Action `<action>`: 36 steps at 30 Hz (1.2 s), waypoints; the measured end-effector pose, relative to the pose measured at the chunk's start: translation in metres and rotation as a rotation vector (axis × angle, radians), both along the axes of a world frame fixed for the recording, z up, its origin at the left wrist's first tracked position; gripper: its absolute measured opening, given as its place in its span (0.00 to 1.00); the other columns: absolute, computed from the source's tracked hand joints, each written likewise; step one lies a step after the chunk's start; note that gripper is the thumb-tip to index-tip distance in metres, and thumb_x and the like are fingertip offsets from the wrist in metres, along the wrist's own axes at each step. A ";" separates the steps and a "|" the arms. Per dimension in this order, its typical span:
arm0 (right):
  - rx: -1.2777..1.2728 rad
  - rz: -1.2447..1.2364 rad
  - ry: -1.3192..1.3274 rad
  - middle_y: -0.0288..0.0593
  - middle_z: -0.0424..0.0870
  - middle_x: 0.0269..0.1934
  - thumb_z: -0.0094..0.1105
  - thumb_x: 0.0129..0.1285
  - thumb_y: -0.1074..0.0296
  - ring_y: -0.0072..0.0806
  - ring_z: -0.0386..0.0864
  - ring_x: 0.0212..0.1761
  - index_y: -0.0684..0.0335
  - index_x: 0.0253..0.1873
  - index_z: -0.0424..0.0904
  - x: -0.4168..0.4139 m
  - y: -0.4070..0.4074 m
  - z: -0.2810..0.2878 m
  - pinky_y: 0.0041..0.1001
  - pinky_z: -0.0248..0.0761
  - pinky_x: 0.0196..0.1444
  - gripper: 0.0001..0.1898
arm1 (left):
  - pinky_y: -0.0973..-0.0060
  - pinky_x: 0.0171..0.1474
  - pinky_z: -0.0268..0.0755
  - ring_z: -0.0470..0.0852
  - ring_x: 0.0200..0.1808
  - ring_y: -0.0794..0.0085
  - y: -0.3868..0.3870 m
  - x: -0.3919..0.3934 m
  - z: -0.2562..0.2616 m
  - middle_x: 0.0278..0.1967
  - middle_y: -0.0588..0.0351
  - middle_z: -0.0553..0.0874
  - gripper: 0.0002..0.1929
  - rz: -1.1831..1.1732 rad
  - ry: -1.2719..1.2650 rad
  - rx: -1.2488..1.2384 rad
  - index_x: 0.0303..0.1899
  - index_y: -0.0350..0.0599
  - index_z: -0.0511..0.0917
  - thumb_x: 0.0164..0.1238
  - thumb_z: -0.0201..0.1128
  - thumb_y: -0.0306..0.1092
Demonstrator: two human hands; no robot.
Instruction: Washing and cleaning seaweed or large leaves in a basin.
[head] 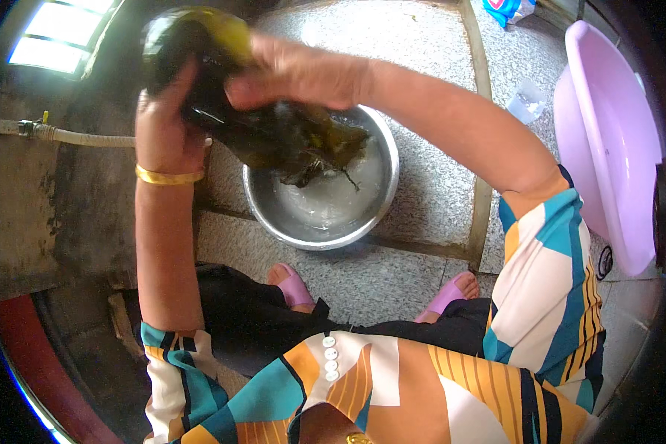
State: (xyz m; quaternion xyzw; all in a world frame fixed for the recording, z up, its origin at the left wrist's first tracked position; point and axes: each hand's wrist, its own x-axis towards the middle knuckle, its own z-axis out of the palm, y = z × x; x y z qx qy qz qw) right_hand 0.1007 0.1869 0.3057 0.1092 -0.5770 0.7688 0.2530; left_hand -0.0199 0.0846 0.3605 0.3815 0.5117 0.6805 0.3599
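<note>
A wet, dark green and brown bundle of leafy greens [288, 133], perhaps pickled, hangs between my hands. It is blurred, and its ragged end droops over a metal basin [324, 243] of cloudy whitish water. My left hand [169, 125], with a gold bangle at the wrist, grips the bundle's thick upper part from the left. From the right, my right hand [305, 72] is closed around its upper side, thumb towards me. Some of the fingers are hidden behind the greens.
A large pink plastic tub [594, 155] stands tipped up at the right. A piece of clear plastic [526, 102] and a blue packet [508, 11] lie on the grey stone floor. A pale hose [89, 137] with a yellow-handled valve runs along the left wall.
</note>
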 end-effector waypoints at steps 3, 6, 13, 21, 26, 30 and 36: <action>0.300 0.217 -0.253 0.36 0.76 0.47 0.70 0.47 0.64 0.23 0.70 0.50 0.60 0.53 0.67 0.000 -0.008 -0.040 0.26 0.64 0.54 0.28 | 0.65 0.47 0.71 0.79 0.42 0.62 -0.002 -0.016 0.017 0.42 0.50 0.80 0.13 -0.098 -0.195 0.084 0.47 0.36 0.73 0.63 0.54 0.32; 0.305 0.315 -0.341 0.37 0.79 0.45 0.71 0.44 0.65 0.24 0.74 0.46 0.61 0.52 0.71 -0.005 -0.021 -0.089 0.28 0.66 0.52 0.28 | 0.57 0.55 0.64 0.75 0.48 0.53 -0.009 -0.034 0.040 0.46 0.44 0.78 0.15 -0.378 -0.310 0.188 0.48 0.34 0.72 0.63 0.53 0.34; 0.795 0.158 -0.841 0.40 0.82 0.35 0.61 0.53 0.63 0.27 0.77 0.40 0.60 0.45 0.78 0.008 -0.003 -0.132 0.31 0.67 0.46 0.15 | 0.64 0.59 0.59 0.69 0.43 0.59 -0.022 -0.047 0.082 0.34 0.48 0.74 0.12 -0.484 -0.630 0.331 0.37 0.33 0.72 0.54 0.56 0.31; -0.105 -0.250 -0.832 0.49 0.76 0.43 0.47 0.61 0.68 0.34 0.73 0.45 0.67 0.48 0.72 0.007 -0.004 -0.049 0.35 0.65 0.51 0.13 | 0.58 0.60 0.62 0.71 0.55 0.56 -0.039 -0.054 0.056 0.51 0.45 0.75 0.17 0.416 -0.040 0.159 0.52 0.36 0.69 0.65 0.52 0.35; -0.031 -0.266 -0.570 0.42 0.76 0.36 0.50 0.61 0.68 0.29 0.72 0.42 0.65 0.46 0.72 -0.015 -0.005 -0.001 0.30 0.66 0.47 0.10 | 0.60 0.62 0.60 0.70 0.58 0.59 -0.030 -0.081 0.011 0.55 0.46 0.73 0.22 0.205 0.069 -0.140 0.58 0.40 0.65 0.67 0.49 0.41; 0.170 -0.404 -0.531 0.46 0.73 0.24 0.52 0.53 0.65 0.33 0.73 0.18 0.64 0.42 0.73 -0.013 -0.007 0.041 0.35 0.67 0.17 0.13 | 0.68 0.57 0.64 0.73 0.53 0.65 -0.028 -0.055 -0.002 0.51 0.54 0.75 0.31 -0.083 0.230 -0.163 0.58 0.43 0.65 0.53 0.67 0.41; 0.180 -0.414 -0.160 0.47 0.76 0.27 0.56 0.50 0.61 0.31 0.72 0.19 0.67 0.46 0.72 -0.029 -0.013 0.042 0.32 0.67 0.19 0.20 | 0.76 0.48 0.69 0.76 0.44 0.72 -0.022 -0.001 -0.010 0.43 0.57 0.79 0.29 0.012 0.621 -0.326 0.49 0.40 0.71 0.40 0.73 0.24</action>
